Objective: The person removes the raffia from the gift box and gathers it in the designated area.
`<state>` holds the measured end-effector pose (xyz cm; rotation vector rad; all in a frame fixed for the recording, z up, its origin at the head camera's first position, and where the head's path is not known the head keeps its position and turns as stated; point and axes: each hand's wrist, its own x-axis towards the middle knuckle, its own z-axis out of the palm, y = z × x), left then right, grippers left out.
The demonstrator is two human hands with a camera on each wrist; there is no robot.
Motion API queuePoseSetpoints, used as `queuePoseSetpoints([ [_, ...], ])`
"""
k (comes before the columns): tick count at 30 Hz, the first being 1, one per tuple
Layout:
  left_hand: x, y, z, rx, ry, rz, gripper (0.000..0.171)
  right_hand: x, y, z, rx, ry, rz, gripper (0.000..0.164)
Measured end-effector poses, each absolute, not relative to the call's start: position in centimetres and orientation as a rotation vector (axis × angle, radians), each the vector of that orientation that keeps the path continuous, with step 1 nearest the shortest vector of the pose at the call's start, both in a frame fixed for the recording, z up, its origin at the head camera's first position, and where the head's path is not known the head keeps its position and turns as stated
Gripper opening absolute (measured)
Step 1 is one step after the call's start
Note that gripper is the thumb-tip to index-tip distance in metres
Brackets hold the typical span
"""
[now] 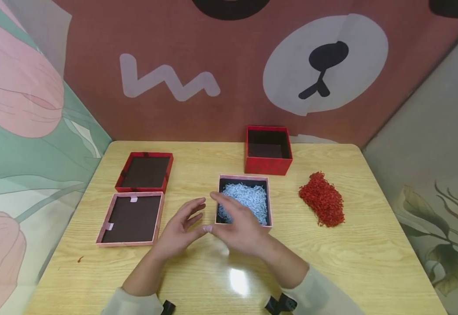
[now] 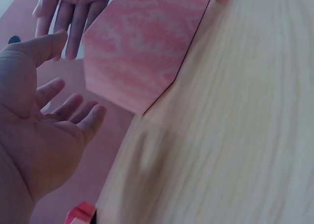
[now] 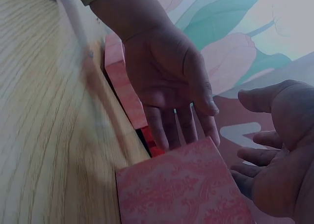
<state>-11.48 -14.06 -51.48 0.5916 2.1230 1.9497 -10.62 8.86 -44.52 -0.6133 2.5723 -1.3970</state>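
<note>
Blue shredded paper (image 1: pixel 248 199) fills a pink-patterned box (image 1: pixel 269 205) with a dark inside; its pink outer wall (image 3: pixel 181 184) shows in the right wrist view. My right hand (image 1: pixel 238 225) hovers over the box's near left corner, fingers loosely extended and holding nothing. To its left is my left hand (image 1: pixel 179 232), its fingers slightly bent and nothing in them. The two thumbs come close together in the head view; whether they touch I cannot tell. In the left wrist view the left palm (image 2: pixel 44 135) faces the pink box (image 2: pixel 142 42).
A pink-rimmed lid (image 1: pixel 134 218) with two white tabs lies left, below a red-rimmed lid (image 1: pixel 146 170). At the back stands a red box (image 1: pixel 268 164), nothing visible inside. Red shredded paper (image 1: pixel 323 201) is heaped on the right. A small red scrap (image 1: pixel 80 259) lies at the left.
</note>
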Motion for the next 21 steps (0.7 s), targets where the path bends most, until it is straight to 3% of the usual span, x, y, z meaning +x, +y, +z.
queuePoseSetpoints([
  [21, -12.2, -10.7, -52.6, 0.599, 2.164, 1.939, 0.073, -13.2, 12.8, -45.2, -0.605, 2.845, -1.022, 0.087],
])
